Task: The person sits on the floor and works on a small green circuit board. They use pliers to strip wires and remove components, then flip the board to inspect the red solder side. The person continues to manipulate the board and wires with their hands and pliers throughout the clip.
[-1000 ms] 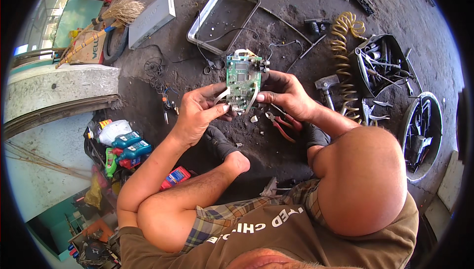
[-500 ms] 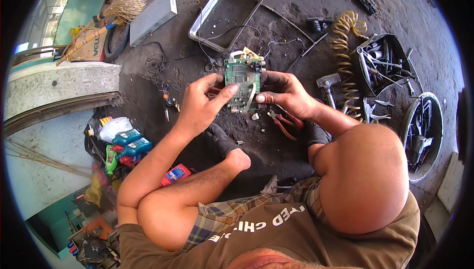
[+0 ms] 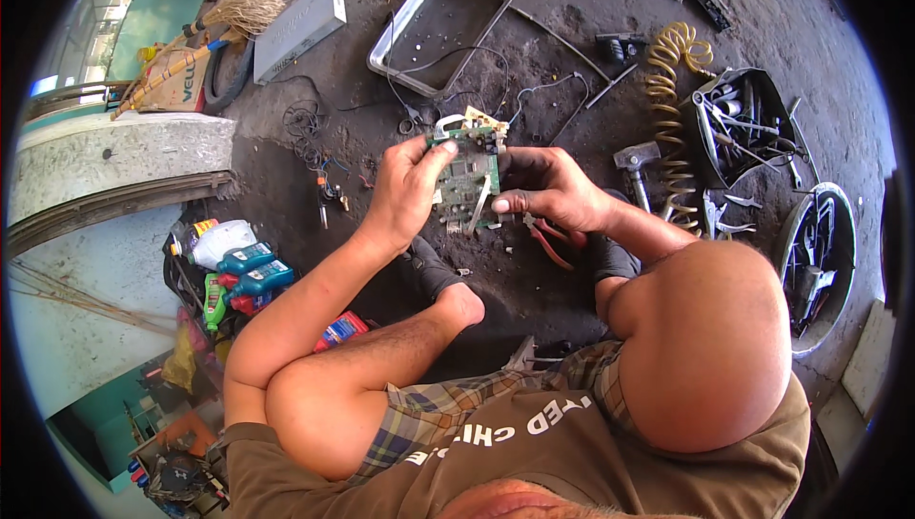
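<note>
A green circuit board (image 3: 467, 179) with chips, connectors and a pale flat cable is held up between my two hands. My left hand (image 3: 405, 185) grips its left edge, the thumb lying on the board's upper left face. On the other side my right hand (image 3: 551, 190) pinches the right edge, thumb in front and darkened fingers behind. Beyond the board's top edge shows a smaller yellowish board (image 3: 484, 120) with white wires. Red-handled pliers (image 3: 551, 241) lie on the ground just below my right hand.
A metal tray (image 3: 440, 33) with small bits in it sits ahead, beside a grey metal case (image 3: 300, 28). To the right are a hammer (image 3: 637, 171), a coiled yellow hose (image 3: 672, 109) and a tool-filled container (image 3: 739, 128). Plastic bottles (image 3: 253, 271) stand at left.
My left hand has shifted up along the board, its thumb moving from the middle to the upper left. The board has tilted a little. My right hand keeps its hold.
</note>
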{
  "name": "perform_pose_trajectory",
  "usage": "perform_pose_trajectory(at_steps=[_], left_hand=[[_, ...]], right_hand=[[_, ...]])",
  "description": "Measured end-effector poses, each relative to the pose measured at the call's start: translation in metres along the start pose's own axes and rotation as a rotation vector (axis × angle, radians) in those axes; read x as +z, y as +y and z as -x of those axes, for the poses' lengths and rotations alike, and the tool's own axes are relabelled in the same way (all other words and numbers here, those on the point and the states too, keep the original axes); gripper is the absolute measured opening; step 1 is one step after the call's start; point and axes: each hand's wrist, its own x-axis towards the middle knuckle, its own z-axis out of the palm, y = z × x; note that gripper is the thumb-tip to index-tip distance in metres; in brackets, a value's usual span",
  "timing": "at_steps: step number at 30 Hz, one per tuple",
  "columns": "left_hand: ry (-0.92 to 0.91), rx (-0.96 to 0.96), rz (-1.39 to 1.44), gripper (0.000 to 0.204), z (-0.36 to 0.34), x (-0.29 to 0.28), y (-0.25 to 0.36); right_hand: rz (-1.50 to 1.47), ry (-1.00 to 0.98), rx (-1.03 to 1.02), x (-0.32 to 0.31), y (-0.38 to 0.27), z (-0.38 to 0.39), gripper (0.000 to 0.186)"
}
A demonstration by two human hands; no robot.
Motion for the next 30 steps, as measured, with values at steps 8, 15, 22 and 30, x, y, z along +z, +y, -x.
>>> perform_pose_trajectory(at_steps=[8, 15, 22, 30], left_hand=[[0.008, 0.052, -0.109, 0.028, 0.0, 0.016, 0.011], [-0.061, -0.012, -0.046, 0.034, -0.007, 0.004, 0.005], [-0.13, -0.057, 0.226, 0.041, -0.007, -0.003, 0.008], [-0.104, -0.089, 0.014, 0.029, 0.011, -0.019, 0.017]], right_hand=[[-0.006, 0.017, -0.002, -0.002, 0.003, 0.001, 0.051], [-0.035, 0.035, 0.007, -0.005, 0.004, 0.001, 0.047], [-0.013, 0.077, 0.016, -0.009, 0.002, 0.003, 0.045], [-0.055, 0.13, 0.0, -0.01, -0.001, 0.007, 0.043]])
